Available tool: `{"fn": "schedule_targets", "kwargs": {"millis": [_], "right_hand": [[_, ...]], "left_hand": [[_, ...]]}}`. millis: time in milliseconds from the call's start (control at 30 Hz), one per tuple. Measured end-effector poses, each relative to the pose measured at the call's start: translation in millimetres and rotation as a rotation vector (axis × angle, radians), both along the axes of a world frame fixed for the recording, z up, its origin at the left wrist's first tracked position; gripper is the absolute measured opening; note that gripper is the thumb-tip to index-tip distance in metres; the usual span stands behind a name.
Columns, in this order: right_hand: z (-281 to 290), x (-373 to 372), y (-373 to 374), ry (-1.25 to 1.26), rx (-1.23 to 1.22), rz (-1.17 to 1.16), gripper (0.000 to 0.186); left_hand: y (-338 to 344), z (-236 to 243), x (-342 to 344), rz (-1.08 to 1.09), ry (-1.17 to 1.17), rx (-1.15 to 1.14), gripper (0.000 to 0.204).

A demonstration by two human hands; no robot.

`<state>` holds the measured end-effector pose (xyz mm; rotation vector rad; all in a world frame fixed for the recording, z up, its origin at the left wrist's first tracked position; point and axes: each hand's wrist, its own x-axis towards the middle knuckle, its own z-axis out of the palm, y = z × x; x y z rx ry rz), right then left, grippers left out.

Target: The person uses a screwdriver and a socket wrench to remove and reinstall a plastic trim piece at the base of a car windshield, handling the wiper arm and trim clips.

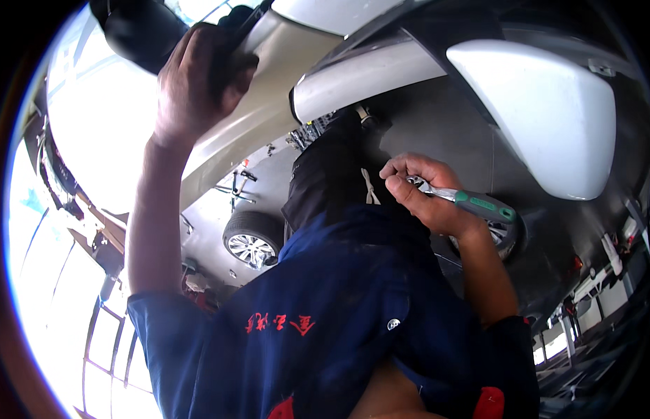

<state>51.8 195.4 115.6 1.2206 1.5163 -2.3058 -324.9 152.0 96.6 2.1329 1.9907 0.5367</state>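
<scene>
A ratchet wrench (pixel 478 204) with a green and grey handle is in my right hand (pixel 426 192). My fingers close round its metal head, and the handle points out to the right past my wrist. At the upper left, my left hand (pixel 199 87) is raised with its fingers curled at a dark part beside the pale car body (pixel 258 84). What those fingers hold is lost in shadow. A rounded black object (pixel 140 35) is just beyond that hand, its kind unclear.
On the right hangs a white mirror housing (pixel 541 115). A loose wheel (pixel 251 241) lies on the floor at the left, near a dark stand (pixel 235 190). Another wheel (pixel 503 234) shows partly behind my right forearm. Small tools or parts (pixel 311 133) lie beyond my legs.
</scene>
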Motion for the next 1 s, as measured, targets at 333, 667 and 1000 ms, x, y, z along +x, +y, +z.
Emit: {"fn": "schedule_targets", "kwargs": {"millis": [333, 667, 1000], "right_hand": [[-31, 85, -60, 0.009, 0.166, 0.094, 0.022], [-22, 152, -97, -0.195, 0.223, 0.044, 0.024], [-38, 152, -111, -0.168, 0.179, 0.012, 0.027]], "left_hand": [[-34, -3, 61, 0.28, 0.169, 0.16, 0.047], [-126, -71, 175, 0.305, 0.335, -0.205, 0.097], [-96, -49, 138, 0.037, 0.609, -0.216, 0.089]]}}
